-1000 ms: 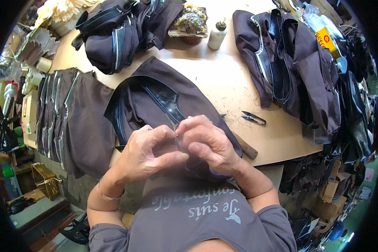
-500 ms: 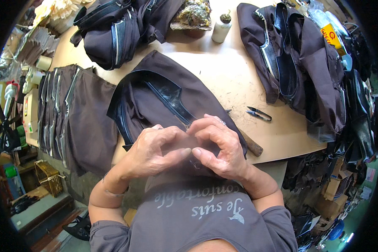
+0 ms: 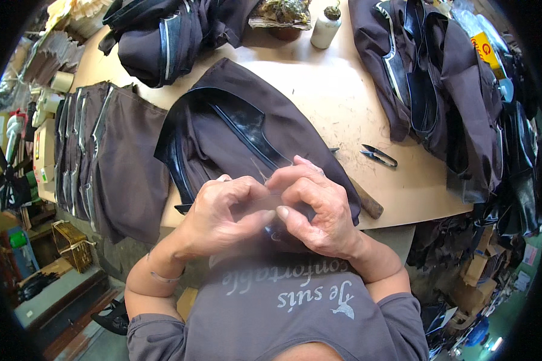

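My left hand [image 3: 230, 210] and my right hand [image 3: 320, 210] meet above the near edge of the table, thumbs and fingers bent into pinches, the tips almost touching. What the fingertips hold, if anything, is too small and hazy to name. Thin pale threads [image 3: 261, 169] show just beyond them. Beneath and beyond both hands lies a dark brown cloth piece [image 3: 295, 126] with a shiny black trim [image 3: 247, 135] along its opening. To the right of my right hand, a wooden handle [image 3: 367, 203] sticks out from under the cloth. Black thread snips [image 3: 379, 155] lie farther right.
Stacked brown panels with pale edges [image 3: 126, 162] hang over the table's left edge. Dark garment bundles stand at the far left [image 3: 162, 42] and right [image 3: 427, 90]. A white bottle [image 3: 326, 33] stands at the back of the tan tabletop [image 3: 319, 84], near a potted plant [image 3: 280, 18].
The view has shifted slightly, so the table things sit a little higher and those at right farther right. Both hands keep nearly the same pinched pose.
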